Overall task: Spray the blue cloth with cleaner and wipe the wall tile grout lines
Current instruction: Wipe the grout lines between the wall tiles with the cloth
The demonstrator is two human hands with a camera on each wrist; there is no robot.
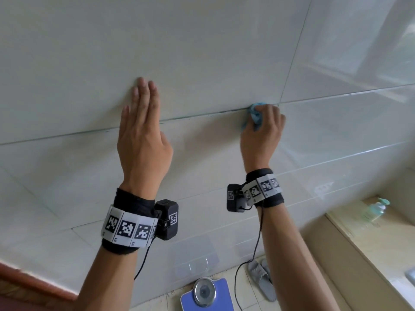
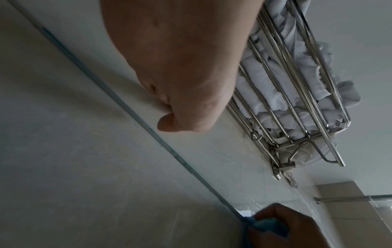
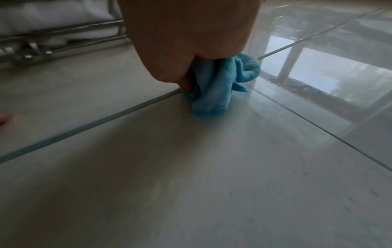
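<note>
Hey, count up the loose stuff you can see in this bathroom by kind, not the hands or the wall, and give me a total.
Blue cloth: 1
Bottle: 1
Scale: 1
Slippers: 2
Towel rack: 1
Total: 6

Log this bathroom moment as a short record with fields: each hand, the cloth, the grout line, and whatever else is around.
left hand: flat on the pale glossy wall tile, fingers straight, holding nothing
right hand: grips the bunched blue cloth
blue cloth: pressed on the horizontal grout line, near a vertical joint
grout line: bluish-dark between the hands
above: steel wire rack with white towels
floor: blue bathroom scale, grey slippers
ledge: green pump bottle
</note>
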